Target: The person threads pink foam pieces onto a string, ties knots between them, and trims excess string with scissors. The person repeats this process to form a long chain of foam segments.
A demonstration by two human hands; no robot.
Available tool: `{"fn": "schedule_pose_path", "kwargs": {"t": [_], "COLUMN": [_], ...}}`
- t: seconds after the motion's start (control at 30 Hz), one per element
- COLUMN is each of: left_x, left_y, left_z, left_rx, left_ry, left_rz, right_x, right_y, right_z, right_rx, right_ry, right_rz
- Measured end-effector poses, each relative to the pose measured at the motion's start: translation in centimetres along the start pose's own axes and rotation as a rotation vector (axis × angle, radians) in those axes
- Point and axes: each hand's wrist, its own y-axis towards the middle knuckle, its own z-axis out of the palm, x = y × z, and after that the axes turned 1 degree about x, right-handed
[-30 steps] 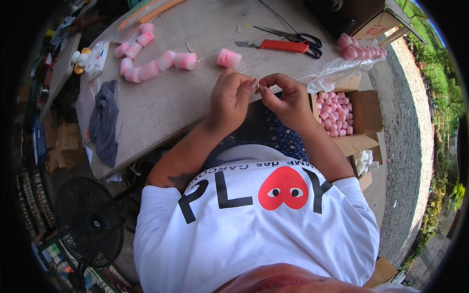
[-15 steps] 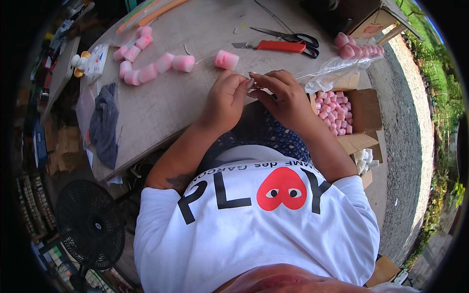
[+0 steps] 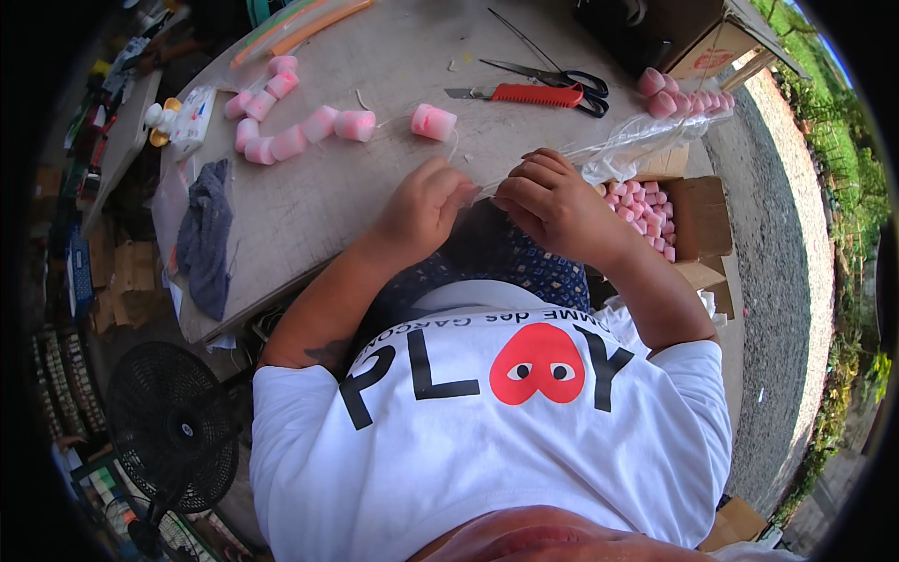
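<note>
At the table edge: my left hand (image 3: 423, 208) and right hand (image 3: 551, 201) meet, fingertips pinched on a thin white string (image 3: 449, 150).
String: runs to a pink foam piece (image 3: 434, 122) just beyond my left hand.
Farther left: curved chain of pink foam pieces (image 3: 281, 126).
Ahead: red utility knife (image 3: 524, 94), black scissors (image 3: 562, 80).
Right: cardboard box of pink pieces (image 3: 688, 211), clear plastic bag (image 3: 637, 145).
Far left: dark cloth (image 3: 206, 234).
</note>
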Motion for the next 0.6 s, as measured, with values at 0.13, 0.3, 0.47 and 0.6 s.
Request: {"fn": "schedule_pose_path", "kwargs": {"t": [0.13, 0.3, 0.47, 0.6], "left_x": [0.0, 3.3, 4.3, 0.2], "left_y": [1.7, 4.3, 5.3, 4.9], "left_z": [-2.8, -3.7, -3.7, -5.2], "left_rx": [0.1, 0.159, 0.116, -0.167], "left_ry": [0.133, 0.621, 0.526, 0.031], "left_rz": [0.053, 0.003, -0.121, -0.049], "right_x": [0.1, 0.8, 0.8, -2.1], "right_y": [0.0, 0.6, 0.7, 1.8], "right_z": [-0.2, -1.0, -1.8, 1.7], "right_rx": [-0.074, -0.227, -0.321, -0.412], "right_ry": [0.037, 0.168, 0.584, 0.725], "right_rz": [0.093, 0.213, 0.396, 0.546]}}
